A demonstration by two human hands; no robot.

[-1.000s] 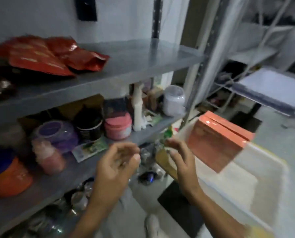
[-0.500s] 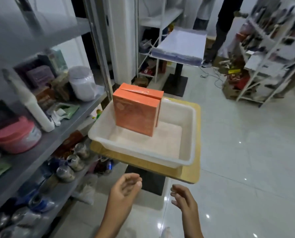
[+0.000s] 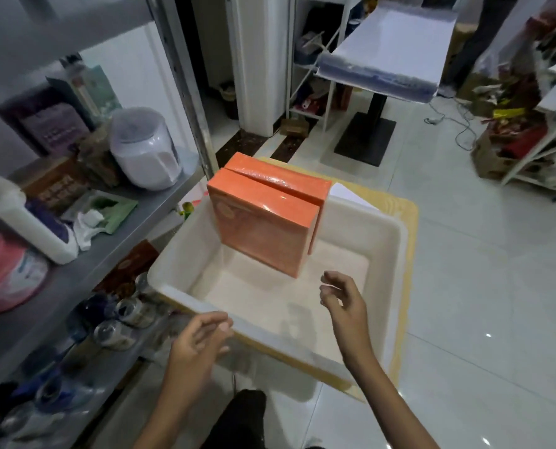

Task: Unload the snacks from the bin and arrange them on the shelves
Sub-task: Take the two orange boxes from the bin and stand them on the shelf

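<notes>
Both my hands are free and hold nothing. The left hand (image 3: 202, 341) hangs over the near rim of the bin (image 3: 185, 254), fingers loosely bent and apart. The right hand (image 3: 343, 298) is already over the inside of the bin, fingers relaxed and half spread, just before the boxes (image 3: 263, 222).

The two orange boxes stand upright on their edge, pressed one against the other, ahead of both hands at the far side of the bin. The front one is nearest to my right fingertips, not yet touched. To the left of my left hand runs the shelf (image 3: 85, 254), already crowded with a white jar (image 3: 143, 147), a pink tub (image 3: 7, 273) and other things.

I judge the step is to take the boxes out. To do it well, I would bring one hand to each side of the front box and squeeze it on the flat narrow sides. The wrap looks glossy, so it may slip; a firm hold is better. Lifting straight up first should keep the rear box from falling. Then I must find free place on the shelf to my left.
</notes>
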